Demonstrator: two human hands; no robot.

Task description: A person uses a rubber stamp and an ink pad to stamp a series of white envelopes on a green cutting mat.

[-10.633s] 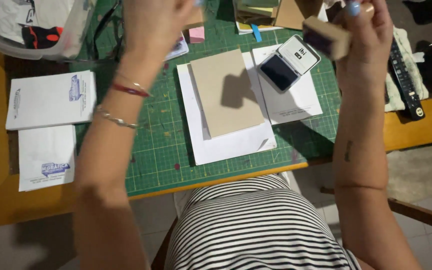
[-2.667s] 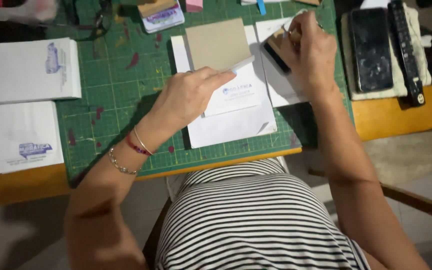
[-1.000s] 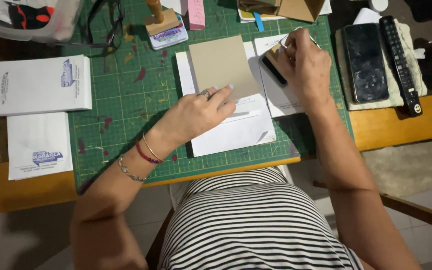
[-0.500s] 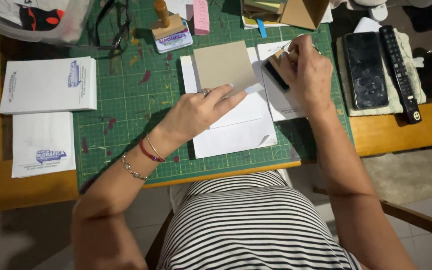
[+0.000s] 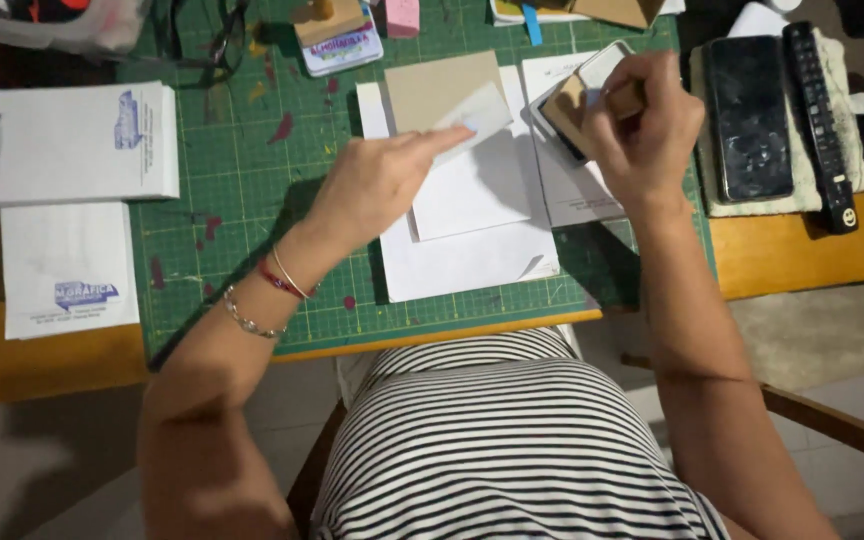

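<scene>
Two hands work over the green mat (image 5: pixel 252 200). Your right hand (image 5: pixel 642 130) is clamped on a wooden stamp (image 5: pixel 577 100), fingers curled over its top, pressing it down onto a dark ink pad (image 5: pixel 572 95) at about 1 o'clock from the middle of the mat. The pad sits on a white sheet (image 5: pixel 572 190) that lies beside the main stack.

Your left hand (image 5: pixel 377 185) lies flat and spread, fingers together and pointing toward 2 o'clock, holding nothing. Its fingertips (image 5: pixel 457 135) rest on a small white slip (image 5: pixel 477 110), which overlaps the lower right corner of a tan card (image 5: pixel 437 85). Under the hand and card sits a white pad (image 5: pixel 472 190), and below that a larger white sheet (image 5: pixel 472 260) reaching toward 6 o'clock. Your left wrist carries bracelets (image 5: pixel 272 285).

At 12 o'clock from the left hand, a second wooden stamp (image 5: pixel 327 20) stands on a small printed tin (image 5: pixel 342 45), with a pink block (image 5: pixel 402 15) just beside it. At 9 o'clock, two stacks of printed white paper (image 5: pixel 72 140) lie partly on the wooden surface (image 5: pixel 812 250). At 3 o'clock from the right hand, a phone (image 5: pixel 747 115) and a remote (image 5: pixel 822 120) rest on a cloth (image 5: pixel 712 190).
</scene>
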